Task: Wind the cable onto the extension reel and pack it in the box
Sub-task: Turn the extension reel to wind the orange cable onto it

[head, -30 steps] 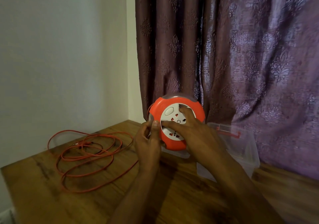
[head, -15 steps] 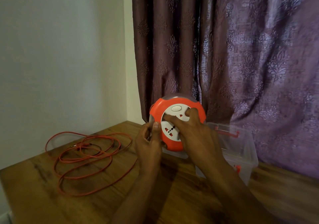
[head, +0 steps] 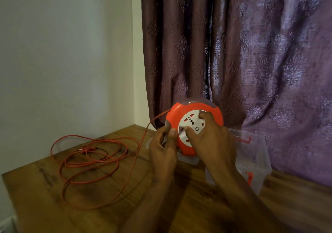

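- Far left: I am seeing a pale wall (head: 62, 53) standing behind the wooden desk (head: 100, 213).
- On the desk's left part, the orange cable (head: 89, 161) is lying in loose, overlapping loops. One strand is rising off the wood and running up and right to the top-left edge of the reel, well clear of the surface along that stretch.
- A darker, thinner bit is showing inside the loops; too small for me to tell what it is.
- Left hand (head: 162, 153) is sitting just left of the reel, fingers curled in, thumb and forefinger pressing together at the reel's left rim. I cannot tell whether the cable is passing between them.
- The extension reel (head: 179, 114), orange shell with a white socket face, is being held upright above the desk, face tilting toward me, in front of the curtain.
- Right hand (head: 210, 139) is lying spread over the socket face, fingertips resting on the white disc, one finger reaching near its top edge and the thumb at its lower left.
- Behind and right of that hand, the clear plastic box (head: 258, 162) is standing open on the desk, with red latches at its back rim and front wall. The reel is outside it.
- Back right: a purple patterned curtain (head: 251, 53) is hanging in folds.
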